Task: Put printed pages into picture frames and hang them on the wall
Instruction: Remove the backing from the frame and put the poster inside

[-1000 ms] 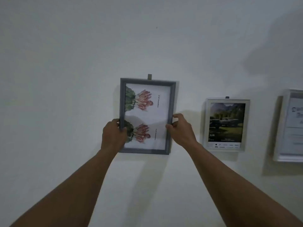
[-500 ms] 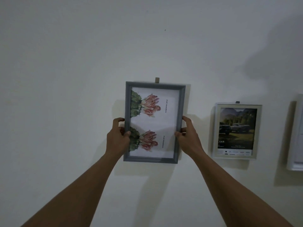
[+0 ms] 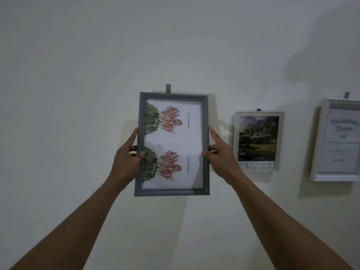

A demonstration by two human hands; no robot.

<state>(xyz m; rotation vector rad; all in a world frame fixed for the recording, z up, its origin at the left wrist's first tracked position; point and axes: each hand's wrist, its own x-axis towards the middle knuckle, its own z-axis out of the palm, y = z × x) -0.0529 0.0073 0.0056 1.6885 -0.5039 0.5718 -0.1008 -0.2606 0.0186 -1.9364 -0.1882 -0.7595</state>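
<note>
Grey frame point(image 3: 172, 191) holding cactus-flower page point(image 3: 191, 137), upright. Left hand point(image 3: 126, 159) grasps the frame's left edge, right hand point(image 3: 222, 158) its right edge. Hook point(image 3: 168, 88) just above frame; white frame point(image 3: 236, 141) to its right.

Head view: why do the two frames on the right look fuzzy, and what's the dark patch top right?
In the head view the light is dim; the car print and white frame look blurred toward the wide-angle edge, the grey frame sharper; the dark patch is a soft shadow on the wall.
</note>
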